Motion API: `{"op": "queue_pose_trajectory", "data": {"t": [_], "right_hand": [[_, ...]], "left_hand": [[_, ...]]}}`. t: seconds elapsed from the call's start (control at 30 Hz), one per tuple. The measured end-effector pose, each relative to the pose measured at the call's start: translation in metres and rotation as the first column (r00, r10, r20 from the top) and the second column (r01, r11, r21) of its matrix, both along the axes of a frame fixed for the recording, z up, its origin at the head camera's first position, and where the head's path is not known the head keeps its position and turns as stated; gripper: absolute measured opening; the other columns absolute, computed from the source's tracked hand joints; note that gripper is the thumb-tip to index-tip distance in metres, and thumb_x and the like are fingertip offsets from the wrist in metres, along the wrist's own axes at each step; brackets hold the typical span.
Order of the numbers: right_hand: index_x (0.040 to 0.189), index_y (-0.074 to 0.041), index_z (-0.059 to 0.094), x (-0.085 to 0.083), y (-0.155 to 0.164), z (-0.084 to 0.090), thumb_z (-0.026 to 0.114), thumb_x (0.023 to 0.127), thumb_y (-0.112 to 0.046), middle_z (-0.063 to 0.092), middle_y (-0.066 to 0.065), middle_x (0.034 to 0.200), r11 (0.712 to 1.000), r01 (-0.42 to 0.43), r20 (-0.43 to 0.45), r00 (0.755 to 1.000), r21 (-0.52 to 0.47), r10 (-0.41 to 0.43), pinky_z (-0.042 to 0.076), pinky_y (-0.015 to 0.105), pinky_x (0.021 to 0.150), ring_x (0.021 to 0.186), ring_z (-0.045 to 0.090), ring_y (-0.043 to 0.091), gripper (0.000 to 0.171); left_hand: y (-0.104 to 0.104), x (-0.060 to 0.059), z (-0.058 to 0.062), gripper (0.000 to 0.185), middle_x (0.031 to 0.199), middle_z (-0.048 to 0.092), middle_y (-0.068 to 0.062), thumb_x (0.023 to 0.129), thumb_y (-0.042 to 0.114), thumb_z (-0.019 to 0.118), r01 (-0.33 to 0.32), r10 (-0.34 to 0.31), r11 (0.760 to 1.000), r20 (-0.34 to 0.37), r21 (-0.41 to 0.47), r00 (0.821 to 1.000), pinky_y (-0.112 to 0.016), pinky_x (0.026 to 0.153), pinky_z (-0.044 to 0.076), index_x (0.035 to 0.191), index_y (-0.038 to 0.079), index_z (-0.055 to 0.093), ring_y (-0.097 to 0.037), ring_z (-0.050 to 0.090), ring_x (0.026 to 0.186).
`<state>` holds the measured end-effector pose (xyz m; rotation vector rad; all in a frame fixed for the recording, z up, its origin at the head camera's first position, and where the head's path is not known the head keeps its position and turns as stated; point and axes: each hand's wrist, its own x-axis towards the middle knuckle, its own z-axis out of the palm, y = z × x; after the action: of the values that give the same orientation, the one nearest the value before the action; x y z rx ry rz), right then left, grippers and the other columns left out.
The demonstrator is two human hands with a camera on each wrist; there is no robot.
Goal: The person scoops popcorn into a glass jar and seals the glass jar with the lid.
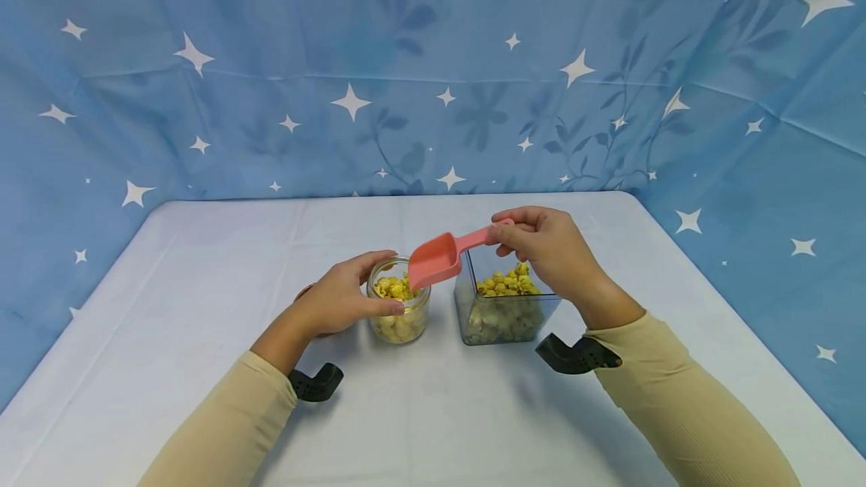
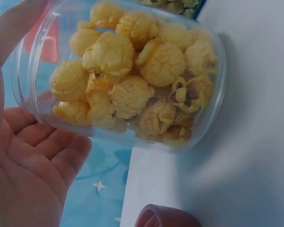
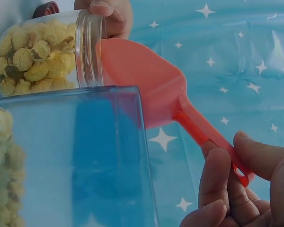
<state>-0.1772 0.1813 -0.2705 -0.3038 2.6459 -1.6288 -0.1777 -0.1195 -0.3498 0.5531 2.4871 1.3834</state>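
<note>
A small round glass jar (image 1: 399, 313) full of yellow popcorn stands on the white table (image 1: 203, 284). My left hand (image 1: 345, 299) grips the jar (image 2: 128, 75) from its left side, thumb across the front. My right hand (image 1: 544, 246) pinches the end of a pink plastic scoop (image 1: 443, 255) by its handle. The scoop's bowl (image 3: 142, 80) hangs tipped over the jar's mouth (image 3: 87, 49) and looks empty. Right of the jar stands a square clear container (image 1: 504, 307) partly filled with popcorn, just below my right hand (image 3: 236, 189).
A reddish lid (image 2: 165, 218) lies on the table behind the jar, by my left hand. Blue star-patterned cloth (image 1: 433, 66) walls the table at the back and both sides. Black wrist mounts (image 1: 575, 354) sit under both forearms.
</note>
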Motion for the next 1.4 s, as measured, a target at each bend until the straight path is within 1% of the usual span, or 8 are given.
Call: {"op": "queue_pose_trajectory", "data": {"t": [0.17,0.37,0.67,0.83,0.93,1.03,1.27,1.4], "right_hand": [[0.120,0.002,0.067,0.000,0.002,-0.001,0.068,0.097,-0.028,0.069,0.011,0.091,1.000,0.001,0.014,1.000,-0.003,-0.001,0.047,0.028,0.065,0.085,0.062,0.029,0.038],[0.123,0.002,0.065,-0.001,0.008,-0.003,0.065,0.098,-0.028,0.070,0.011,0.092,1.000,0.000,0.017,1.000,-0.008,0.000,0.048,0.027,0.065,0.084,0.061,0.024,0.039],[0.128,0.004,0.061,0.000,0.024,-0.002,0.064,0.100,-0.029,0.072,0.007,0.097,1.000,0.015,0.010,1.000,-0.024,-0.015,0.050,0.026,0.071,0.084,0.061,0.019,0.044],[0.130,0.008,0.059,0.002,0.036,-0.002,0.063,0.101,-0.027,0.072,-0.001,0.091,0.998,0.036,-0.004,0.999,-0.050,-0.037,0.050,0.023,0.070,0.080,0.061,0.014,0.046],[0.129,0.011,0.057,0.003,0.046,-0.003,0.062,0.101,-0.025,0.070,-0.005,0.085,0.994,0.048,-0.004,0.999,-0.097,-0.049,0.050,0.021,0.070,0.078,0.061,0.011,0.046],[0.126,0.013,0.057,0.006,0.057,-0.005,0.063,0.101,-0.021,0.070,-0.003,0.084,0.983,0.053,-0.012,0.998,-0.173,-0.056,0.050,0.019,0.068,0.076,0.060,0.011,0.042],[0.106,-0.009,0.071,0.010,0.079,-0.013,0.065,0.099,-0.014,0.071,0.001,0.087,0.926,0.041,-0.007,0.999,-0.375,-0.047,0.052,0.019,0.067,0.073,0.061,0.012,0.010],[0.101,-0.014,0.074,0.011,0.087,-0.017,0.064,0.100,-0.012,0.072,0.001,0.087,0.908,0.045,-0.007,0.999,-0.417,-0.053,0.052,0.018,0.066,0.072,0.062,0.011,0.011]], "left_hand": [[-0.001,0.000,-0.001,0.085,0.149,0.047,-0.010,0.082,0.037,0.083,0.010,-0.010,1.000,-0.010,0.003,1.000,-0.054,0.111,0.035,0.151,0.009,0.043,-0.035,0.037,0.142],[-0.002,0.000,-0.001,0.084,0.148,0.049,-0.012,0.083,0.039,0.082,0.018,-0.018,1.000,-0.005,-0.001,1.000,-0.053,0.109,0.038,0.151,0.010,0.043,-0.034,0.039,0.141],[-0.002,0.000,0.000,0.082,0.146,0.051,-0.011,0.083,0.038,0.082,0.014,-0.014,1.000,-0.007,0.011,1.000,-0.052,0.110,0.036,0.150,0.011,0.044,-0.031,0.041,0.140],[-0.003,0.000,-0.001,0.084,0.145,0.052,-0.011,0.082,0.039,0.082,0.016,-0.015,1.000,-0.007,0.005,1.000,-0.052,0.111,0.035,0.151,0.010,0.043,-0.031,0.041,0.139],[-0.003,0.000,-0.001,0.084,0.145,0.052,-0.011,0.082,0.038,0.082,0.019,-0.019,1.000,-0.001,0.004,1.000,-0.052,0.112,0.034,0.151,0.010,0.043,-0.031,0.041,0.140],[-0.002,0.001,0.001,0.085,0.147,0.050,-0.010,0.082,0.038,0.082,0.023,-0.023,1.000,-0.001,-0.006,1.000,-0.052,0.113,0.033,0.152,0.010,0.042,-0.031,0.039,0.141],[-0.004,0.001,0.002,0.085,0.149,0.048,-0.009,0.083,0.039,0.082,0.031,-0.032,0.999,-0.015,-0.026,0.999,-0.052,0.113,0.032,0.152,0.011,0.041,-0.033,0.038,0.141],[-0.006,0.000,0.001,0.087,0.151,0.047,-0.007,0.082,0.043,0.082,0.022,-0.023,0.998,-0.022,-0.054,1.000,-0.053,0.113,0.032,0.153,0.014,0.041,-0.033,0.039,0.141]]}}
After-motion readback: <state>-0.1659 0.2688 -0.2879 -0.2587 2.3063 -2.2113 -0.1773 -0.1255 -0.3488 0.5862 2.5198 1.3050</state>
